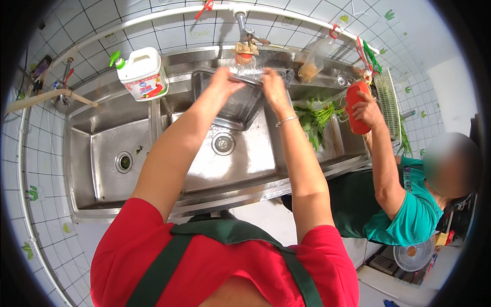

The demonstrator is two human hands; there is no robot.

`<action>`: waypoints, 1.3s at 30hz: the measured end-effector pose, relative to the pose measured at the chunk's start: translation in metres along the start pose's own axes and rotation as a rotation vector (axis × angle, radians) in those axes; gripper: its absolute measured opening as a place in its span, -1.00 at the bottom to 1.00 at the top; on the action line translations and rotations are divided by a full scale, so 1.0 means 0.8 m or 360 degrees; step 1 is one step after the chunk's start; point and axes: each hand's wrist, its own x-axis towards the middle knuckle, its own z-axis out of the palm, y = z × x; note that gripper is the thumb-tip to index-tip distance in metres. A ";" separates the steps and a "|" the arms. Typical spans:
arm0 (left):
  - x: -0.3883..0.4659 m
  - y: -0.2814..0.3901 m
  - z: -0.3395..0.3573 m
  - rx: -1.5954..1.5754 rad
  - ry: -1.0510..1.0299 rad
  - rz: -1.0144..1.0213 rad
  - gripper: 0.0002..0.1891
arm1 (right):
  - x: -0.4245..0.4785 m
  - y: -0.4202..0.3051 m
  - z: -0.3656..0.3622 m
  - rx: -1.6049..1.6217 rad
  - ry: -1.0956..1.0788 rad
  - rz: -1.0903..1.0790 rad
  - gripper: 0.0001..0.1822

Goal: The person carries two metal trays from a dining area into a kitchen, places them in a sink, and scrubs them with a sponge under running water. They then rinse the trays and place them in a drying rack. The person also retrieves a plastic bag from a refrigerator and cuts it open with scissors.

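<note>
A dark, see-through plastic tub (239, 109) is tilted in the middle basin, beneath the running tap (243, 32). My left hand (226, 82) grasps its far rim, with fingers reaching over the inside. On the right, my right hand (273, 89) has hold of the tub's rim at the far corner. Water falls from the cloth-wrapped spout (244, 55) between my two hands. The fingertips of my right hand are partly hidden. A metal drain (223, 144) shows in the basin floor (245, 169) below the tub.
The left basin (115, 149) has scraps by its drain. A white jug (144, 76) with a green pump stands behind. Leafy greens (316, 119) lie in the right basin. A co-worker's hand (367, 109) holds a red container (356, 107) there. A bag (312, 63) hangs from the pipe.
</note>
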 end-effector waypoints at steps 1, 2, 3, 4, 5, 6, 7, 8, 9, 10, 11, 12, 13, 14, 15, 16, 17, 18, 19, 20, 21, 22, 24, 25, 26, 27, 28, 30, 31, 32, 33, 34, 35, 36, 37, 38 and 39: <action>-0.001 -0.011 0.012 0.0031 -0.0010 -0.0085 -0.69 | 0.001 -0.018 -0.016 0.0020 0.0218 -0.0027 -0.52; -0.004 -0.018 0.020 0.0020 -0.0077 -0.0054 -0.72 | 0.009 -0.039 -0.028 -0.0136 0.0332 -0.0261 -0.53; -0.010 -0.028 0.025 0.0030 -0.0150 -0.0048 -0.74 | 0.011 -0.062 -0.044 -0.0296 0.0461 -0.0469 -0.54; -0.012 -0.030 0.022 0.0059 -0.0225 -0.0022 -0.77 | 0.014 -0.090 -0.050 -0.0489 0.0490 -0.0708 -0.51; -0.014 -0.030 0.019 0.0096 -0.0310 -0.0010 -0.79 | 0.016 -0.115 -0.053 -0.0692 0.0523 -0.0934 -0.47; -0.015 -0.027 0.019 0.0054 -0.0264 -0.0083 -0.80 | 0.021 -0.125 -0.050 -0.0975 0.0425 -0.1021 -0.48; -0.039 -0.021 0.025 0.0046 -0.0168 -0.0077 -0.80 | 0.023 -0.136 -0.046 -0.1257 0.0321 -0.1096 -0.48; -0.042 -0.024 0.019 0.0007 -0.0221 -0.0079 -0.82 | 0.014 -0.145 -0.040 -0.1294 0.0342 -0.1048 -0.47; -0.047 -0.019 0.011 -0.0031 -0.0269 -0.0064 -0.84 | 0.005 -0.158 -0.030 -0.1317 0.0369 -0.1014 -0.47; -0.055 -0.017 0.006 0.0002 -0.0323 -0.0048 -0.87 | 0.002 -0.161 -0.019 -0.1276 0.0375 -0.1148 -0.44; -0.063 -0.016 0.002 0.0033 -0.0338 -0.0003 -0.90 | -0.006 -0.164 -0.002 -0.1355 0.0476 -0.1007 -0.42; -0.072 -0.011 -0.009 0.0011 -0.0355 0.0003 -0.91 | -0.011 -0.174 0.001 -0.1301 0.0373 -0.0908 -0.38; -0.082 -0.011 -0.011 -0.0005 -0.0402 -0.0018 -0.91 | -0.015 -0.181 -0.010 -0.1273 0.0289 -0.0787 -0.34; -0.094 -0.015 -0.017 0.0053 -0.0343 0.0005 -0.91 | -0.031 -0.180 -0.015 -0.1294 0.0341 -0.0751 -0.36; -0.111 -0.012 -0.022 0.0112 -0.0298 0.0043 -0.91 | -0.052 -0.185 -0.021 -0.1319 0.0407 -0.0726 -0.37; -0.125 -0.008 -0.032 0.0147 -0.0366 0.0059 -0.91 | -0.084 -0.193 -0.027 -0.1516 0.0293 -0.0655 -0.31; -0.139 -0.008 -0.039 0.0181 -0.0453 0.0058 -0.90 | -0.108 -0.180 -0.024 -0.1607 0.0187 -0.0542 -0.30; -0.155 -0.009 -0.040 0.0190 -0.0461 0.0020 -0.89 | -0.135 -0.171 -0.026 -0.1657 -0.0034 -0.0385 -0.33; -0.176 -0.014 -0.037 0.0208 -0.0483 -0.0044 -0.88 | -0.158 -0.152 -0.028 -0.1788 -0.0021 -0.0349 -0.34; -0.204 -0.020 -0.041 0.0247 -0.0648 0.0042 -0.87 | -0.179 -0.136 -0.028 -0.1742 0.0044 -0.0297 -0.40; -0.231 -0.023 -0.051 0.0280 -0.0805 0.0126 -0.87 | -0.196 -0.129 -0.030 -0.1554 0.0042 -0.0198 -0.57; -0.239 -0.027 -0.052 0.0278 -0.0761 -0.0040 -0.84 | -0.212 -0.122 -0.034 -0.1291 0.0279 -0.0167 -0.76; -0.268 -0.039 -0.046 0.0433 -0.0857 -0.0155 -0.72 | -0.241 -0.104 -0.046 -0.1232 0.0622 -0.0530 -0.90; -0.306 -0.043 -0.040 0.0696 -0.0921 -0.0049 -0.64 | -0.251 -0.093 -0.047 -0.1207 0.0745 -0.0658 -0.92; -0.350 -0.039 -0.046 0.1068 -0.1064 0.0021 -0.60 | -0.271 -0.097 -0.040 -0.1331 0.0757 -0.0548 -0.91; -0.366 -0.030 -0.062 0.1450 -0.0973 0.0155 -0.64 | -0.284 -0.101 -0.038 -0.1328 0.0735 -0.0445 -0.89; -0.387 -0.031 -0.075 0.1780 -0.0858 0.0473 -0.65 | -0.307 -0.105 -0.047 -0.1360 0.0760 -0.0359 -0.86; -0.413 -0.022 -0.098 0.2400 -0.0873 0.1527 -0.63 | -0.336 -0.110 -0.053 -0.1329 0.0588 -0.0265 -0.85; -0.428 -0.027 -0.098 0.2592 -0.1002 0.2281 -0.60 | -0.350 -0.113 -0.054 -0.1419 0.0591 -0.0254 -0.84; -0.439 -0.028 -0.081 0.2593 -0.1354 0.3002 -0.52 | -0.363 -0.117 -0.056 -0.1417 0.0598 -0.0274 -0.84; -0.455 -0.033 -0.072 0.2733 -0.1446 0.3097 -0.46 | -0.370 -0.124 -0.053 -0.1406 0.0598 -0.0319 -0.83; -0.453 -0.035 -0.075 0.2923 -0.1463 0.3185 -0.51 | -0.377 -0.130 -0.052 -0.1398 0.0607 -0.0353 -0.82; -0.444 -0.036 -0.081 0.3117 -0.1471 0.3271 -0.55 | -0.384 -0.136 -0.052 -0.1389 0.0614 -0.0386 -0.82; -0.432 -0.037 -0.088 0.3284 -0.1421 0.3065 -0.58 | -0.392 -0.141 -0.053 -0.1372 0.0620 -0.0425 -0.81; -0.417 -0.037 -0.095 0.3445 -0.1359 0.2853 -0.61 | -0.399 -0.146 -0.054 -0.1414 0.0619 -0.0455 -0.80; -0.405 -0.039 -0.101 0.3597 -0.1286 0.2640 -0.63 | -0.406 -0.150 -0.056 -0.1455 0.0620 -0.0489 -0.79; -0.399 -0.042 -0.103 0.3590 -0.1260 0.2697 -0.63 | -0.412 -0.154 -0.059 -0.1495 0.0630 -0.0524 -0.79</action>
